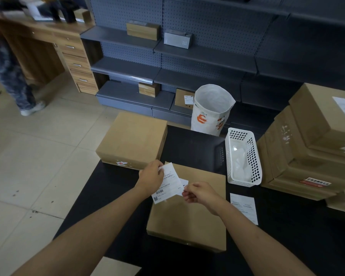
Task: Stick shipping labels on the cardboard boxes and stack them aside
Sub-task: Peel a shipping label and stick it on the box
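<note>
Pinching a thin rectangular paper label (168,183), both hands' fingers (160,172) hold it over matte cardboard box (191,220).

Both bare forearms reach forward, converging. The left hand (150,177) is curled, thumb and fingers pinching a shipping label (168,183) at its upper edge; the right hand (199,193) pinches its lower right corner, wrist bent inward.
</note>
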